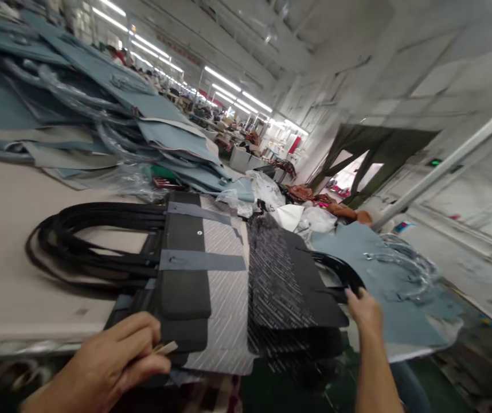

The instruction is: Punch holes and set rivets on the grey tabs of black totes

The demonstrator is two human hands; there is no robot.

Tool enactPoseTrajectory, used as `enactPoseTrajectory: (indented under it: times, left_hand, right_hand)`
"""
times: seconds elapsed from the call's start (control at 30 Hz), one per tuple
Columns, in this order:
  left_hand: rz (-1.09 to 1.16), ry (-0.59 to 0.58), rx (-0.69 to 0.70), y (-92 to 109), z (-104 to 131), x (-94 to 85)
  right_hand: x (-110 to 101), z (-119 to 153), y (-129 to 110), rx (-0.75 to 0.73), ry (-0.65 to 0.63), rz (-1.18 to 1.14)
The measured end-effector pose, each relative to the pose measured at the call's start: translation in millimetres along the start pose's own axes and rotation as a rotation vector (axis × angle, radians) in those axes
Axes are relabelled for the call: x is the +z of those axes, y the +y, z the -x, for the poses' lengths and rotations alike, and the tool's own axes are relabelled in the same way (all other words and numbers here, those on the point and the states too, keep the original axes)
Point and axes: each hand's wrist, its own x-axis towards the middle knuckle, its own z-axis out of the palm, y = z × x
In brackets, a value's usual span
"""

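A stack of black bag panels [184,292] with grey striped lining lies at the table's edge, its black strap handles [100,241] looping to the left. Beside the stack my left hand [117,358] is closed, and a small pale strip [166,347] pokes out between its thumb and fingers. My right hand [364,310] grips the black handle [340,267] of a dark patterned bag panel [280,275] on the right. That panel's lower edge hangs over the front of the table.
Blue-grey bag panels with plastic-wrapped handles [112,109] are piled at the back left. More blue-grey panels [383,287] lie at the right. Clear plastic bags [267,189] and brown pieces [340,211] sit behind. A pale metal pole [448,163] slants across the right side.
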Motion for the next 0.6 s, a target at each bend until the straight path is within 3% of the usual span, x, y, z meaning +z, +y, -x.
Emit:
enactPoseTrajectory:
  times: [0.1, 0.17, 0.23, 0.27, 0.37, 0.47, 0.6]
  left_hand:
    - [-0.064, -0.073, 0.057, 5.2, -6.0, -10.9]
    - [-0.118, -0.062, 0.09, 7.5, -9.2, -13.8]
    - [-0.156, -0.058, 0.121, 8.9, -10.2, -14.1]
    - [-0.172, -0.053, 0.132, 9.2, -9.8, -13.8]
    - [-0.233, -0.051, 0.136, 9.1, -5.4, -12.9]
    - [-0.273, -0.062, 0.118, 7.4, 0.4, -14.4]
    - [-0.208, -0.073, 0.058, 1.9, 4.5, -17.7]
  right_hand:
    - [10.2, 48.4, -18.5, -0.127, -0.061, -0.013]
    - [17.9, 105.0, -49.1, -0.372, -0.276, -0.196]
    - [25.5, 169.2, -85.6, -0.611, -0.628, -0.395]
    - [29.6, 199.1, -102.7, -0.73, -0.741, -0.487]
    - [42.7, 262.5, -138.2, -0.953, -0.847, -0.654]
    - [54.1, 283.2, -149.1, -1.051, -0.858, -0.698]
    - [64.1, 281.7, -150.1, -1.147, -0.793, -0.657]
